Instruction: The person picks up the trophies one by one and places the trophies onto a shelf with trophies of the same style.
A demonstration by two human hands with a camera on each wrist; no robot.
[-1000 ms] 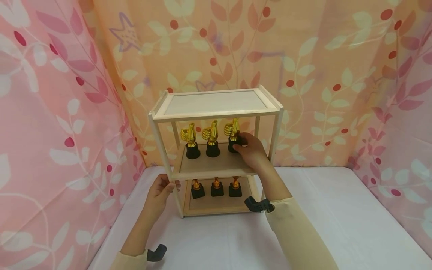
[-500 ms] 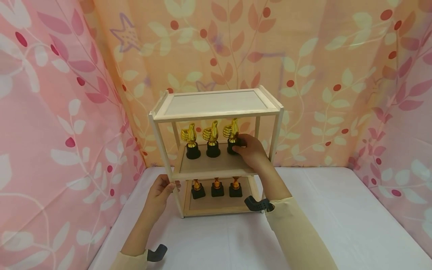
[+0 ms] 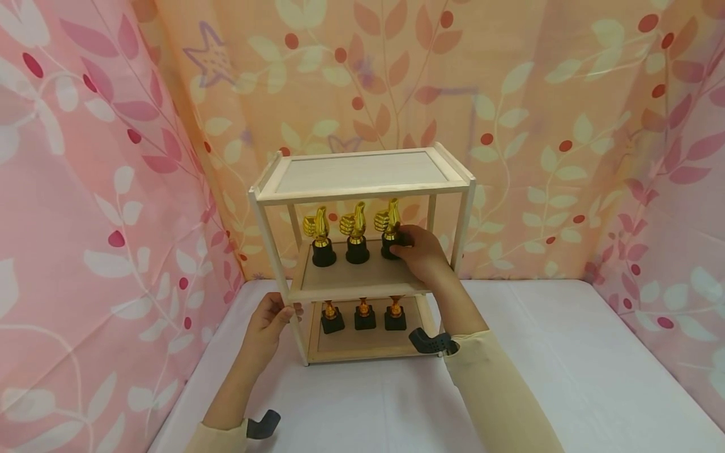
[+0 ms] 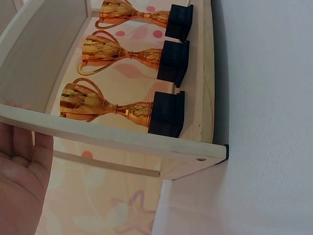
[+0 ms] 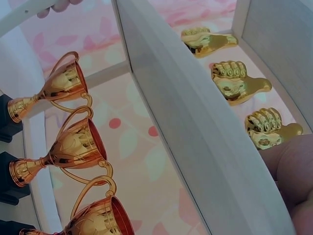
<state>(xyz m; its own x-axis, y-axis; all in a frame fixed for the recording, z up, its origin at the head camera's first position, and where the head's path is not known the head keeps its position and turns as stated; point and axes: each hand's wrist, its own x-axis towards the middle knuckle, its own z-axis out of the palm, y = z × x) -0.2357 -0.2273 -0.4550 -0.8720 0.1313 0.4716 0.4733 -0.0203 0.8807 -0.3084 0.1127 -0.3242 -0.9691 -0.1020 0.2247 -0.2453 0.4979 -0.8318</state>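
Note:
In the head view, a small pale wooden shelf unit point(image 3: 362, 173) stands on the white-covered table. My right hand point(image 3: 423, 257) reaches onto its middle shelf and pinches the black base of the rightmost gold thumbs-up trophy point(image 3: 387, 217). Two matching trophies, a middle one point(image 3: 356, 248) and a left one point(image 3: 323, 251), stand upright to its left. My left hand point(image 3: 267, 322) grips the front left post point(image 3: 270, 251) just below the middle shelf. The right wrist view shows the gold thumbs point(image 5: 230, 88) beyond the shelf edge; their bases are hidden there.
On the bottom shelf stands a row of three gold cup trophies point(image 4: 112, 54) with black square bases. The top shelf forms a low roof over the thumbs-up trophies. A floral curtain point(image 3: 538, 126) hangs behind, and pink ones flank both sides. White tablecloth point(image 3: 566, 365) surrounds the unit.
The rightmost thumbs-up trophy has shifted very slightly left with my right hand, mostly in the first half second. My left hand has kept its place on the post.

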